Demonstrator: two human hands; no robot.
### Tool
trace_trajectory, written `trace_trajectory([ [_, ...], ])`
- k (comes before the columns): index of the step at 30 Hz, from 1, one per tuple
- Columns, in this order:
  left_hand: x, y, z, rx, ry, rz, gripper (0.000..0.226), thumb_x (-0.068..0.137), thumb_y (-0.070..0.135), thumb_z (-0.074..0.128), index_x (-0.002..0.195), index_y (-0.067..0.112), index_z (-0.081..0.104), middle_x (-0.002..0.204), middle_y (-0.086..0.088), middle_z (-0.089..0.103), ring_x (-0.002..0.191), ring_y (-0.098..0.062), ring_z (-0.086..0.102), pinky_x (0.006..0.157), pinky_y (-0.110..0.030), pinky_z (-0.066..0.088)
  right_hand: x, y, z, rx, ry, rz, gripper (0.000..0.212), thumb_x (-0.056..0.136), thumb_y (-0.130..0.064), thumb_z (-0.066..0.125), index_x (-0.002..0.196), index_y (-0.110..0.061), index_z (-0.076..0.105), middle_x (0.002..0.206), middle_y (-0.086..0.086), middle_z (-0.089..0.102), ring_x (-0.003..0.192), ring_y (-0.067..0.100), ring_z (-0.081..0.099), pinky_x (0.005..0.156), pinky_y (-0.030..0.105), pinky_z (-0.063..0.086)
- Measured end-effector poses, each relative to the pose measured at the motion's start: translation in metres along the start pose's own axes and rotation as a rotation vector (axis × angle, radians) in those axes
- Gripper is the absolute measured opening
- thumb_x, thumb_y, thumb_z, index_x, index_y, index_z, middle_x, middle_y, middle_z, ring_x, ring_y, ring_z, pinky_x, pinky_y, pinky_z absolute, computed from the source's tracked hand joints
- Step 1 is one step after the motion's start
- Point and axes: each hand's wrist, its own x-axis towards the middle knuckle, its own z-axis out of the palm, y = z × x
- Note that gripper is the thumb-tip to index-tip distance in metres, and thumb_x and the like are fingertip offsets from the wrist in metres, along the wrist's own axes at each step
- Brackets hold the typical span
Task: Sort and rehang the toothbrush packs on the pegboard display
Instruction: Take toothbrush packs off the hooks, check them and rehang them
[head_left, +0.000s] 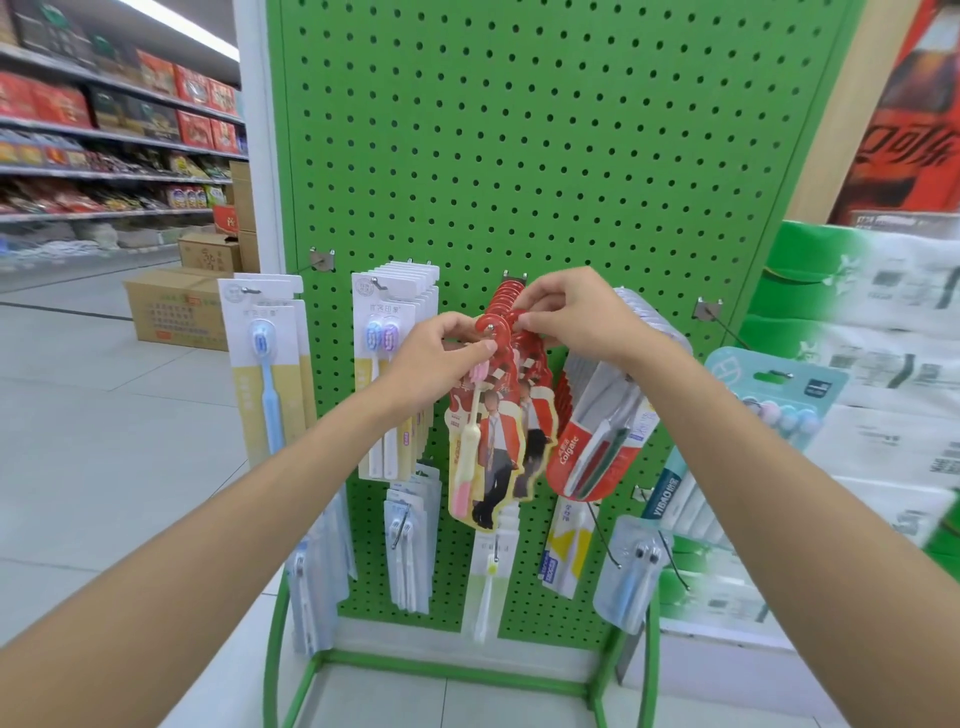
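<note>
A green pegboard (545, 156) carries rows of toothbrush packs on metal hooks. At its middle hangs a stack of red packs (493, 436) with a pink toothbrush and a printed figure. My left hand (441, 358) pinches the red top of the front pack at the hook's tip. My right hand (566, 317) pinches the same red top from the right side. A red Colgate pack (592, 447) hangs tilted just under my right wrist. White and yellow packs (265, 364) and a double-brush stack (389, 374) hang to the left.
Smaller packs (410, 551) hang on the lower row, and a teal multi-brush pack (779, 400) hangs at the right on a long hook. Bare hooks (322, 260) stick out of the board. Cardboard boxes (176, 312) stand on the floor at left, stocked shelves behind them.
</note>
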Motion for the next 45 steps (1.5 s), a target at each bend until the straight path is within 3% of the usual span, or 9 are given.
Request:
trace_trajectory([
  [9,0.000,-0.002,0.004,0.014,0.016,0.009,0.027,0.095,0.031,0.063,0.118,0.021,0.056,0.110,0.008,0.062,0.098,0.000,0.059,0.079,-0.020,0.050,0.006,0.009,0.016,0.215,0.128,0.005,0.008,0.089,-0.011,0.070,0.095,-0.014,0.074,0.090,0.003,0.074,0.085,0.018,0.072,0.076,0.031,0.061],
  [11,0.000,-0.003,0.005,0.019,0.025,0.015,0.026,0.095,0.030,0.062,0.117,0.020,0.055,0.109,0.008,0.063,0.099,0.000,0.059,0.087,-0.023,0.050,0.006,0.010,0.019,0.269,0.076,0.021,0.012,0.091,-0.009,0.067,0.101,-0.009,0.075,0.094,0.007,0.075,0.087,0.020,0.073,0.076,0.028,0.061],
  [13,-0.001,-0.002,0.006,0.007,0.032,0.007,0.028,0.096,0.029,0.061,0.120,0.021,0.051,0.107,0.011,0.061,0.098,0.003,0.057,0.083,-0.019,0.049,0.005,0.009,0.019,0.298,-0.014,0.027,0.016,0.094,-0.005,0.062,0.103,-0.006,0.074,0.095,0.009,0.075,0.087,0.021,0.073,0.077,0.028,0.060],
  [15,-0.001,-0.002,0.006,-0.032,0.031,-0.007,0.034,0.096,0.027,0.061,0.127,0.023,0.046,0.107,0.012,0.058,0.100,0.003,0.056,0.075,-0.014,0.045,0.006,0.008,0.017,0.238,-0.054,0.014,0.019,0.095,-0.003,0.059,0.104,-0.008,0.075,0.095,0.008,0.075,0.088,0.020,0.072,0.079,0.027,0.060],
  [20,0.002,-0.001,0.005,-0.017,0.106,0.065,0.037,0.094,0.031,0.063,0.128,0.024,0.049,0.114,0.009,0.058,0.105,0.002,0.055,0.081,-0.014,0.043,0.020,0.008,0.003,0.022,0.121,-0.025,0.016,0.092,-0.007,0.064,0.103,-0.014,0.073,0.091,-0.004,0.070,0.077,0.008,0.063,0.079,0.025,0.056],
  [25,0.010,0.007,0.006,0.045,0.105,0.126,0.023,0.096,0.029,0.061,0.118,0.023,0.062,0.109,0.009,0.065,0.101,-0.003,0.060,0.083,-0.019,0.049,0.029,0.005,0.008,-0.193,0.069,-0.086,0.014,0.088,-0.014,0.070,0.100,-0.014,0.076,0.091,-0.002,0.071,0.079,0.006,0.062,0.072,0.019,0.050],
  [34,0.010,0.009,0.005,0.087,0.086,0.135,0.020,0.098,0.027,0.058,0.115,0.022,0.067,0.110,0.006,0.066,0.098,-0.004,0.061,0.076,-0.013,0.045,0.038,0.004,0.013,-0.248,0.014,-0.043,0.009,0.088,-0.020,0.071,0.086,-0.012,0.075,0.075,-0.007,0.065,0.067,0.005,0.057,0.057,0.017,0.044],
  [40,0.009,0.010,0.007,0.058,0.097,0.125,0.021,0.098,0.026,0.058,0.116,0.021,0.066,0.108,0.007,0.066,0.097,-0.006,0.062,0.075,-0.014,0.046,0.033,0.009,0.003,-0.187,0.053,0.034,0.013,0.090,-0.017,0.068,0.078,-0.015,0.066,0.079,0.002,0.066,0.071,0.014,0.059,0.067,0.028,0.051],
  [45,0.009,0.011,0.010,0.053,0.113,0.118,0.020,0.098,0.026,0.057,0.116,0.021,0.065,0.105,0.009,0.065,0.095,-0.003,0.061,0.076,-0.014,0.047,0.023,0.005,-0.004,-0.195,0.094,0.046,0.015,0.093,-0.013,0.064,0.078,-0.013,0.065,0.076,0.007,0.067,0.054,0.011,0.056,0.053,0.020,0.043],
])
